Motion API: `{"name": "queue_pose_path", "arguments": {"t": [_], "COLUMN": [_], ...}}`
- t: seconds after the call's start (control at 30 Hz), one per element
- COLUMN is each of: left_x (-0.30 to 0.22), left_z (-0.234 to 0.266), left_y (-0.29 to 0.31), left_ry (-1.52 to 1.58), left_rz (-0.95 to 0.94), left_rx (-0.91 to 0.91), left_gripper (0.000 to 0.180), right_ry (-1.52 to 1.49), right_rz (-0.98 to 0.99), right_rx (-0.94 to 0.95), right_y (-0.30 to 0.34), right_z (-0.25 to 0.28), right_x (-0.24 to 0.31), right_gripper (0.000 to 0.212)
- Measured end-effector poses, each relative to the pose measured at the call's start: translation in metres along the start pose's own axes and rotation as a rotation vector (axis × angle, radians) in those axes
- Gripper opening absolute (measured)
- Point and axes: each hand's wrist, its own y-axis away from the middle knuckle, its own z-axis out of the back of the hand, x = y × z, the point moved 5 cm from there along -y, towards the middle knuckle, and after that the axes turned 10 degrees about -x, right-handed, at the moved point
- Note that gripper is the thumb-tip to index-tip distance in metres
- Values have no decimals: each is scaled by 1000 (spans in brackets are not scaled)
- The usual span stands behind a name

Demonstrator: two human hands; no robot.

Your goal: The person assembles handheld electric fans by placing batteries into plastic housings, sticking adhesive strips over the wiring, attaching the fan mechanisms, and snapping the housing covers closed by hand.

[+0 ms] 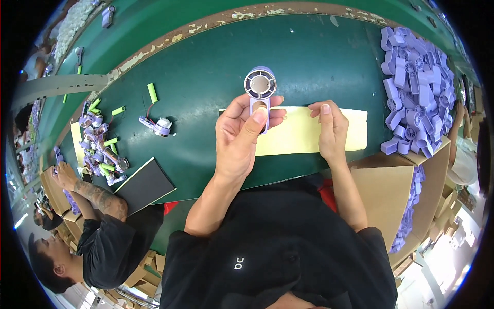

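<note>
My left hand is closed round the handle of a small purple handheld fan, thumb on the handle's front. The fan stands upright in the grip, its round silver-centred head facing me above the fingers. Beneath both hands a pale yellow sheet lies on the green worktable. Over the sheet's right part, my right hand is loosely curled, thumb against the bent fingers, with nothing visible in it.
Purple plastic housings are heaped at the right, above an open cardboard box holding more. To the left lie a partly assembled fan, a green battery cell, a pile of wired fan parts and a dark board. A co-worker sits at lower left.
</note>
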Motion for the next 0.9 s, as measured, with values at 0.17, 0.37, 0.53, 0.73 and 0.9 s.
{"name": "queue_pose_path", "arguments": {"t": [0.17,0.37,0.53,0.73,0.9], "left_x": [-2,-1,-4,-4,-27], "left_z": [-4,-4,-19,-50,-107], "left_y": [2,-2,-24,-155,-280], "left_ry": [-16,-5,-135,-520,-1122], "left_rz": [-14,-17,45,-199,-883], "left_rx": [-6,0,-28,-6,-150], "left_gripper": [34,33,35,40,45], "right_ry": [41,66,83,-227,-144], "right_rz": [105,136,173,23,129], "right_rx": [-21,-21,5,73,72], "right_y": [0,-2,-4,-25,-32], "right_z": [-2,-4,-4,-4,-14], "right_x": [6,8,7,-2,2], "right_gripper": [37,35,32,30,15]}}
